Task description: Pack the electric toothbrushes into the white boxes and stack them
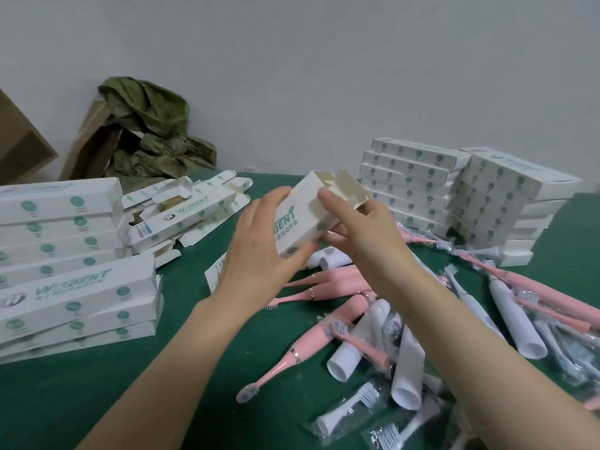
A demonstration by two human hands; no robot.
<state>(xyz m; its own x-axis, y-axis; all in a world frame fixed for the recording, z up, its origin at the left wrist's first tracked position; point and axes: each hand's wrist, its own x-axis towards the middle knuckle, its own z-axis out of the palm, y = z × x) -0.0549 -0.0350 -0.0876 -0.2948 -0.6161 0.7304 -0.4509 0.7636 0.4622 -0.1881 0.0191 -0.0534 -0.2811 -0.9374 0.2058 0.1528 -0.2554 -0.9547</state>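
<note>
The left hand point(256, 245) and right hand point(367, 228) each have their grip clamped on one open-ended white cardboard box point(302, 216). Two stacks of closed white boxes point(412, 186) stand far right, and two more box stacks point(65, 254) stand left. Pink and white electric toothbrushes point(308, 344) litter the green worktop point(97, 401) beneath.

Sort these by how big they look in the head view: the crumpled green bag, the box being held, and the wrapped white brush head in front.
1. green bag, biggest though farthest away
2. box
3. brush head, smallest though nearest the camera

Box point(302, 207) between left hand point(256, 254), right hand point(370, 232)
</note>
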